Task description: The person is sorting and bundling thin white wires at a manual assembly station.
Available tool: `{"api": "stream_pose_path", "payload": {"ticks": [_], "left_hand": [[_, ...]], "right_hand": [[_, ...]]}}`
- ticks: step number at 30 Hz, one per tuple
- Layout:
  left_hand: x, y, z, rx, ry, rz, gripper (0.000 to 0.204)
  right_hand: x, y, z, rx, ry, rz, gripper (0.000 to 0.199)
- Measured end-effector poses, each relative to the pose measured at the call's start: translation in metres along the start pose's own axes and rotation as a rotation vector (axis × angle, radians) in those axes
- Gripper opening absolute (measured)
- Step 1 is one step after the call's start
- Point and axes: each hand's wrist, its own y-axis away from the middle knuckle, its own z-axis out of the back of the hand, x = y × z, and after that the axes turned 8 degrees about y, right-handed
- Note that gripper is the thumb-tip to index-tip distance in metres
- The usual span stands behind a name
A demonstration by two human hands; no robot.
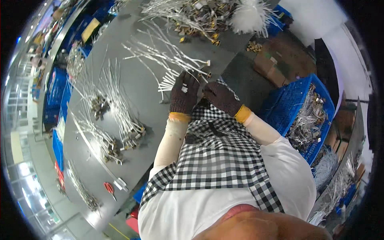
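Both my hands wear dark knitted gloves with yellow cuffs, close together at the table edge in front of my checked apron. My left hand (pixel 184 93) is closed around a fan of short white wire ends (pixel 167 83) that stick out to its left. A small white piece (pixel 184 88) shows against that glove. Beside it, my right hand (pixel 222 98) has its fingers curled in; what they hold, if anything, is hidden. Just beyond my left hand lie loose white wires (pixel 164 54) with brass-coloured end fittings.
A large heap of wired parts (pixel 200 18) covers the far table. On the left are wire bundles (pixel 120 108), a long white strip (pixel 90 144) and red-handled scissors (pixel 109 189). At right, a blue crate (pixel 280 108) holds more wired parts, near a brown carton (pixel 276 60).
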Motion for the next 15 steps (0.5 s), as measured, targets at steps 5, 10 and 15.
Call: {"api": "stream_pose_path", "payload": {"ticks": [5, 10, 15], "left_hand": [[0.01, -0.015, 0.03, 0.025, -0.512, -0.097, 0.032], [0.051, -0.041, 0.068, 0.184, -1.159, -0.237, 0.029], [0.061, -0.048, 0.041, -0.041, -0.712, -0.185, 0.04]], "right_hand": [[0.004, 0.012, -0.02, -0.023, 0.194, 0.156, 0.022], [0.028, 0.024, -0.023, 0.058, 0.232, 0.153, 0.029], [0.047, 0.038, -0.004, 0.116, 0.184, 0.039, 0.026]]}}
